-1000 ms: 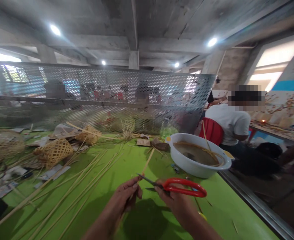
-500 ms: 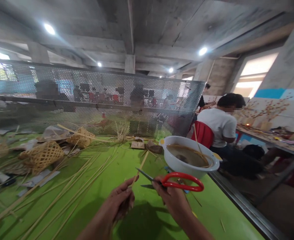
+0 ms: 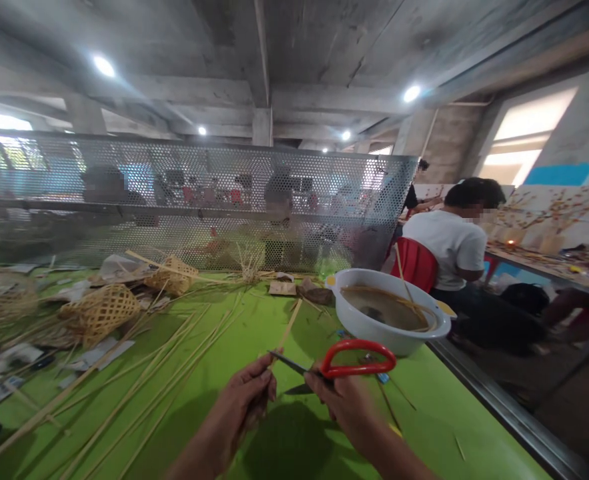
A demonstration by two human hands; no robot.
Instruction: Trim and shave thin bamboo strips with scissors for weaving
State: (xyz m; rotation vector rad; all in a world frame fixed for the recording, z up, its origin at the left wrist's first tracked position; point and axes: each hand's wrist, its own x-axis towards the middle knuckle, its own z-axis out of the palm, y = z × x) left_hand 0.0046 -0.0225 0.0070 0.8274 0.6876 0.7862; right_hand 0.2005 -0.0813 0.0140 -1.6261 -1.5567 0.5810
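While the left hand (image 3: 247, 400) pinches a bamboo strip (image 3: 287, 331) at lower centre, the right hand (image 3: 344, 403) grips open red scissors (image 3: 347, 367).

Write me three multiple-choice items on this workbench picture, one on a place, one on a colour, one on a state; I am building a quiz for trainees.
1. Where does the white basin stand?
A. on the green table, right of the hands
B. on the floor
C. on top of a woven basket

2. What colour are the handles of the scissors?
A. blue
B. red
C. black

3. How do the scissor blades stand?
A. shut flat
B. parted, by the bamboo strip
C. hidden in the basin

Answers:
1 A: the basin rests on the green table near its right edge.
2 B: the loop by the right hand is red.
3 B: the two dark blades are spread apart at the bamboo strip that the left hand pinches.
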